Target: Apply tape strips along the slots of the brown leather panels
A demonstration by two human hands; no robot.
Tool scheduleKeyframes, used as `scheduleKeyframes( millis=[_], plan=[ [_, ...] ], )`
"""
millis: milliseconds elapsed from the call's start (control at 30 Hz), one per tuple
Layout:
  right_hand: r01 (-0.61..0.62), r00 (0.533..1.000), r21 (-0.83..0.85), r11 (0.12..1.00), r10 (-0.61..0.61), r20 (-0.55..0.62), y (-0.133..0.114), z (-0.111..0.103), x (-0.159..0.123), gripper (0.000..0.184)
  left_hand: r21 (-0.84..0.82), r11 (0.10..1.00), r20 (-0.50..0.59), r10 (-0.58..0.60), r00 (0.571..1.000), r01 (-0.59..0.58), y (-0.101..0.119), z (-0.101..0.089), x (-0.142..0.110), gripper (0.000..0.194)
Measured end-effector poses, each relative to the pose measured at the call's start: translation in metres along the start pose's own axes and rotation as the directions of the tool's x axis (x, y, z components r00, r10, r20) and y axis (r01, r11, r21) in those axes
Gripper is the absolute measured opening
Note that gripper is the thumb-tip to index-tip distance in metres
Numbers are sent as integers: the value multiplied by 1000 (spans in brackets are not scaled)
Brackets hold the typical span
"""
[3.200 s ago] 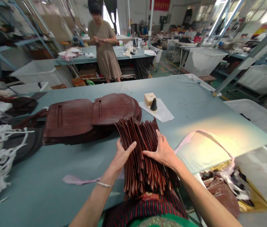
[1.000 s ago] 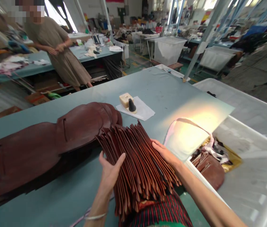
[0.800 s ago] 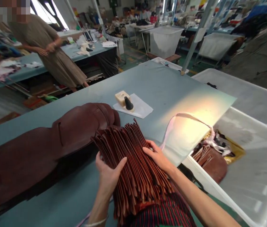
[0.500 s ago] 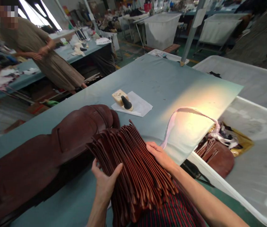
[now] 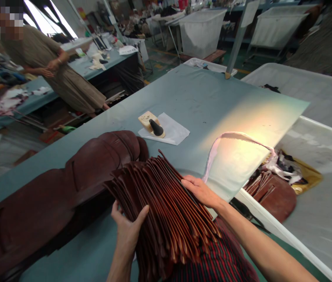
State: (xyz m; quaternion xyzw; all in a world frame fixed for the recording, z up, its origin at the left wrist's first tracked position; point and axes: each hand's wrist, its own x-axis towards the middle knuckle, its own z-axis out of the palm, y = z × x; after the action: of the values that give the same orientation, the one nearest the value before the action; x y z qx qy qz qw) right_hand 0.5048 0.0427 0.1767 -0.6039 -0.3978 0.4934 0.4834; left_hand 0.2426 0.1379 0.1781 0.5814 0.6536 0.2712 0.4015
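At six o'clock on blue table [image 5: 166, 94], left hand [image 5: 127, 227] and right hand [image 5: 202, 192] clamp opposite sides of folded leather bundle [image 5: 166, 207]. Larger leather stack [image 5: 92, 168] lies toward nine o'clock.

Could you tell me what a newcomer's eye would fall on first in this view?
Probably the thick fanned bundle of glossy reddish-brown pieces, upright between the left hand and the right hand at the table's near edge. Next might come the bright patch of light on the blue-green table, with a pale pink strip curving across it. To the left, large dark brown pieces lie stacked in a long row.
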Motion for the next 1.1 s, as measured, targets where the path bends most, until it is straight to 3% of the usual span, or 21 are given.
scheduleKeyframes(
  millis=[133,200,300,400,500,633,733,800,900,1100],
  plan=[
    [144,983,-5,990,-143,-112,8,-4,2,50,-27,1000,2,-4,1000,4,2,1,-2,113],
    [196,973,-49,979,-201,-113,9,-5,2,50,-36,999,0,-7,1000,7,3,0,-3,113],
    [132,990,-104,986,-137,-41,1,-6,0,32,-59,998,14,-7,1000,8,4,0,-4,111],
    [14,1000,-121,993,-16,-16,-11,-4,-5,29,-58,998,9,-9,1000,10,5,0,-5,111],
    [-17,999,-142,990,13,-30,-16,-2,-9,34,-44,999,-2,-9,1000,8,7,0,-6,112],
    [19,999,-130,991,-24,-36,-10,1,-8,30,-63,998,-1,3,1000,-3,11,0,-8,110],
    [118,991,-95,988,-124,-57,-6,2,-5,39,-87,996,-4,-2,1000,1,14,0,-10,110],
    [164,985,-122,979,-169,-37,-6,3,-3,32,-95,995,-1,-6,1000,6,15,0,-11,110],
    [155,987,-212,965,-161,-7,-11,5,-4,19,-83,996,5,-14,1000,14,18,-1,-13,109],
    [114,992,-258,959,-125,-28,-15,9,-7,22,-83,997,-8,1,1000,-1,24,-1,-16,108]
  ],
)
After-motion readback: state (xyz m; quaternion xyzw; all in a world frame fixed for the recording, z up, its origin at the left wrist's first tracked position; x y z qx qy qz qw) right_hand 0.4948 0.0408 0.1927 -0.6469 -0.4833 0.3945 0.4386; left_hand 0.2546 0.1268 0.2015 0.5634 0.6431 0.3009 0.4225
